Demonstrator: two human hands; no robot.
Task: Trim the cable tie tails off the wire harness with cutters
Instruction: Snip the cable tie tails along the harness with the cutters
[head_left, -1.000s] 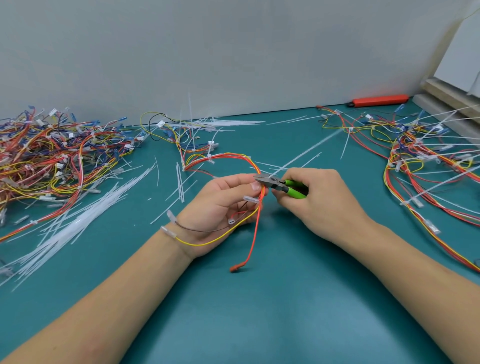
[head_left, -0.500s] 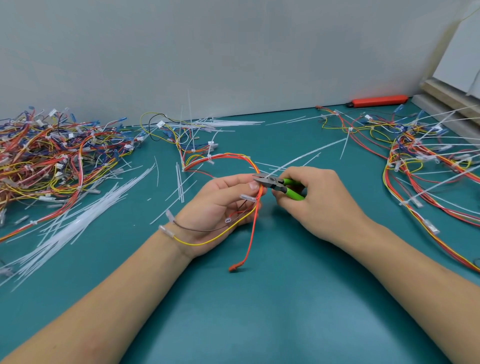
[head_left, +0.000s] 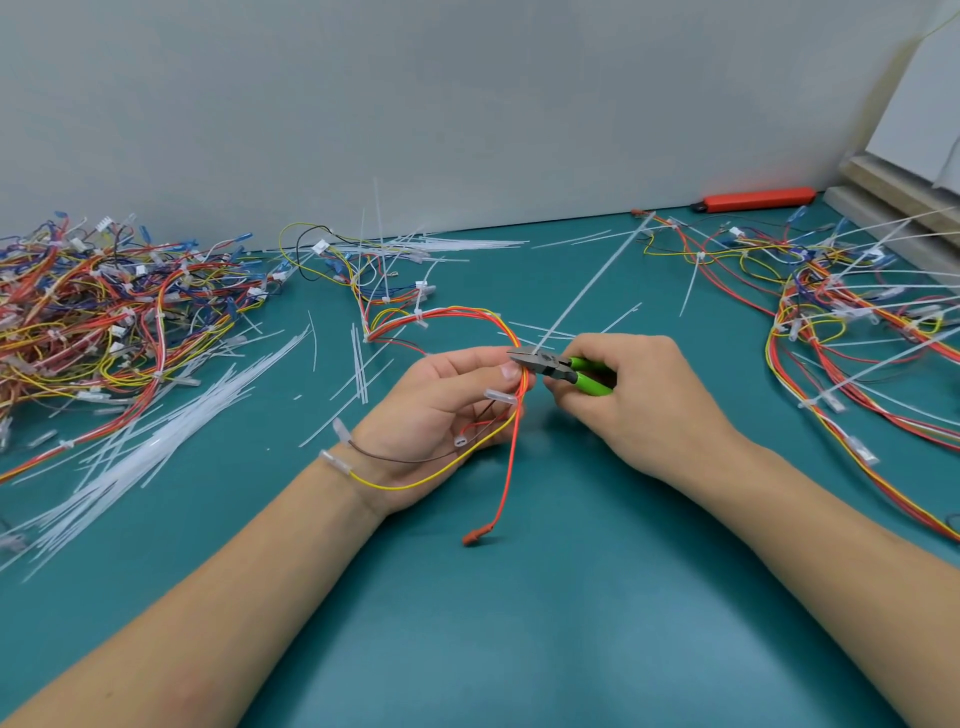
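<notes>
- The left hand (head_left: 441, 410) lies palm up near the middle of the green table (head_left: 519, 623), fingers curled round a bundle of red, orange and yellow wires (head_left: 522, 384).
- The bundle belongs to a wire harness (head_left: 447, 314) that arches away from the hand toward the far left, then runs back to the wall.
- Loose ends hang from the grip: a red wire (head_left: 506, 467) drops toward the person and ends in a red plug (head_left: 475, 539) on the table; a yellow wire (head_left: 415, 480) curves across the left wrist.
- The right hand (head_left: 639, 405) grips the green handles of the cutters (head_left: 558, 366).
- The cutters lie roughly level, long axis running left to right, tip pointing left at the bundle.
- The tip meets the bundle just above the left fingertips. Whether the blades are closed cannot be told.
- A long white cable tie tail (head_left: 587, 291) rises from the tip, slanting away to the upper right.
- Cut tails (head_left: 156, 441) litter the table at left.
</notes>
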